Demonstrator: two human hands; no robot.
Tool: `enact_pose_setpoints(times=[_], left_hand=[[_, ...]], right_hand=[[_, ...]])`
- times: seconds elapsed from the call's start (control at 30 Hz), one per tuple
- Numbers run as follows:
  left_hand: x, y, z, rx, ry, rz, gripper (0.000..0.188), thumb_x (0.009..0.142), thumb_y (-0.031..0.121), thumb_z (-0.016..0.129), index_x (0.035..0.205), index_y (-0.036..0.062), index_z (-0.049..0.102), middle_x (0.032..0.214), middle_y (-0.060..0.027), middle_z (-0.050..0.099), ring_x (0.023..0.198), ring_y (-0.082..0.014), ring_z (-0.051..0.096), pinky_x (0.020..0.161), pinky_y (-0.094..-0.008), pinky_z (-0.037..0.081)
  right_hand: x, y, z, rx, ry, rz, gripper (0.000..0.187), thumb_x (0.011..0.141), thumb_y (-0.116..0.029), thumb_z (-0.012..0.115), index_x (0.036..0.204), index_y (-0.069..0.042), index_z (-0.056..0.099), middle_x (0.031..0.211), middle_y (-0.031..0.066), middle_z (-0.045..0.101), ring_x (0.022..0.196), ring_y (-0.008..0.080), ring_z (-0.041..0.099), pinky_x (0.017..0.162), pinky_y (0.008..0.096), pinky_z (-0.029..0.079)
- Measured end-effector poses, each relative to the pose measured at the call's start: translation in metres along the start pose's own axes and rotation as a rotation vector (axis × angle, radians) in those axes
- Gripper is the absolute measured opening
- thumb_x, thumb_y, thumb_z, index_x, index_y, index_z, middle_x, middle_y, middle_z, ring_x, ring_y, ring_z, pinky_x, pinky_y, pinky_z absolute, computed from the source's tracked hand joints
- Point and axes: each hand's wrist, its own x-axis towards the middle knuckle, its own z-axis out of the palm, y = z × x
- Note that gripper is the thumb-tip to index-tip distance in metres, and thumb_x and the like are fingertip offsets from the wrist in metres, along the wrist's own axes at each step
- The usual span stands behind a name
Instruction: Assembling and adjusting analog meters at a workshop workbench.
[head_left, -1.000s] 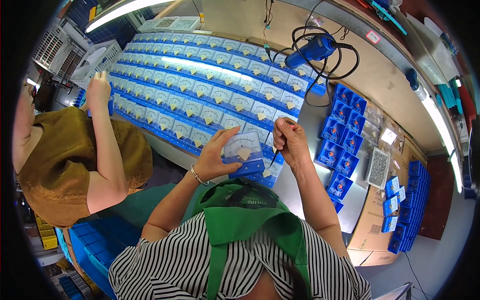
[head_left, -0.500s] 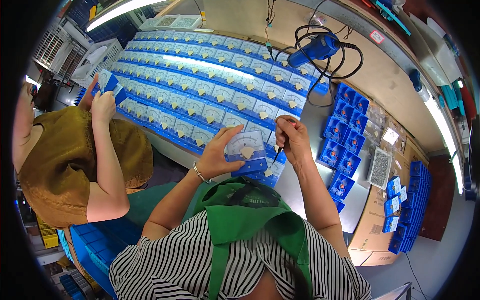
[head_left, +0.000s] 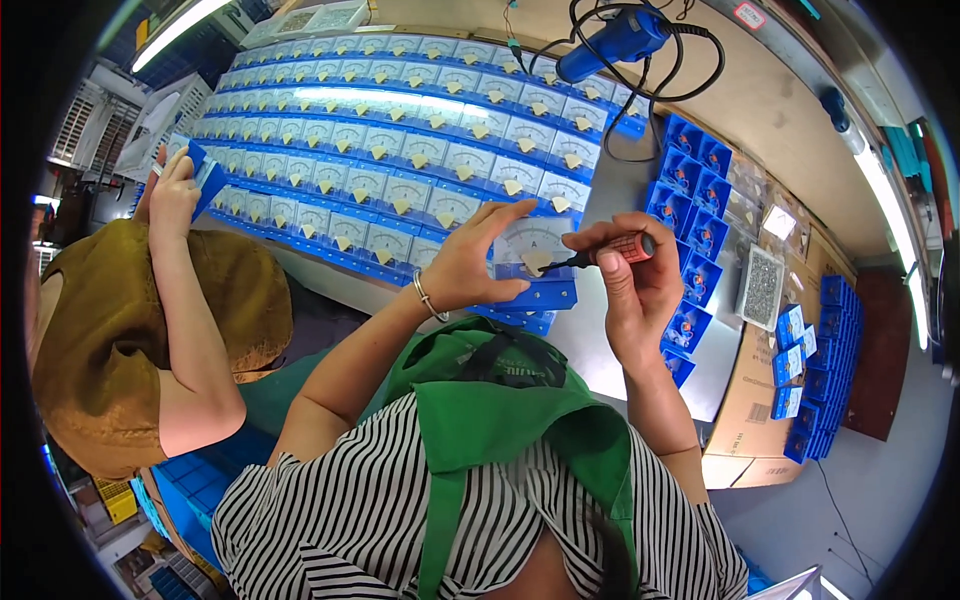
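Note:
My left hand point(head_left: 467, 262) grips the left side of a blue analog panel meter point(head_left: 548, 292) with a clear front and a pale yellow patch low on its dial. In my right hand point(head_left: 640, 290) is a screwdriver point(head_left: 626, 248) with a red and black handle. Its dark shaft points left, and the tip is at the meter's front beside the yellow patch; whether it touches cannot be told. Just beyond my hands stand rows of similar meters point(head_left: 390, 160), packed close together on the bench.
At the right are open blue meter housings point(head_left: 690, 205) with wiring inside, a clear tray of small metal parts point(head_left: 762, 288) and stacked blue cases point(head_left: 825, 370). A blue corded power tool point(head_left: 615, 45) hangs above the bench. Another person point(head_left: 165, 340) at my left holds a meter.
My right hand has turned the screwdriver from pointing down to pointing left, bringing its tip to the meter's front. The held meter now appears further right, and the whole view has shifted.

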Motion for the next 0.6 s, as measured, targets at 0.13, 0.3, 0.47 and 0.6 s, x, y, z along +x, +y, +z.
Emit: enact_pose_setpoints(times=[0.13,0.3,0.47,0.6], left_hand=[[0.005,0.003,0.002,-0.009,-0.044,0.012,0.085,0.061,0.023,0.075,0.137,0.0040,0.043,0.123,-0.0161,0.053,0.113,-0.0305,0.053,0.099,-0.0371,0.041],[0.007,0.001,0.002,-0.032,-0.079,0.052,0.086,0.060,0.024,0.075,0.138,0.0051,0.042,0.123,-0.0162,0.054,0.112,-0.0311,0.054,0.098,-0.0378,0.042],[0.007,-0.003,0.001,-0.037,-0.106,0.041,0.088,0.060,0.024,0.075,0.139,0.0080,0.041,0.121,-0.0157,0.055,0.112,-0.0311,0.054,0.098,-0.0389,0.042],[0.006,-0.006,0.001,-0.057,-0.104,0.048,0.089,0.060,0.025,0.076,0.140,0.0097,0.041,0.120,-0.0153,0.056,0.111,-0.0309,0.054,0.098,-0.0396,0.042]], right_hand=[[-0.007,-0.001,-0.004,-0.004,0.019,0.033,0.032,0.093,-0.010,0.059,0.120,0.001,0.045,0.099,0.0158,0.063,0.094,0.0223,0.064,0.084,0.0341,0.051],[-0.011,0.000,-0.008,-0.053,-0.034,0.027,0.033,0.093,-0.008,0.058,0.122,0.001,0.045,0.102,0.0154,0.063,0.095,0.0212,0.063,0.086,0.0331,0.050],[-0.013,-0.005,-0.016,-0.177,-0.308,0.035,0.035,0.092,-0.002,0.057,0.125,0.000,0.046,0.112,0.0133,0.062,0.098,0.0191,0.061,0.087,0.0303,0.049],[-0.013,-0.005,-0.010,-0.156,-0.337,0.046,0.035,0.090,0.002,0.057,0.123,-0.001,0.047,0.113,0.0139,0.062,0.098,0.0189,0.061,0.087,0.0299,0.048]])
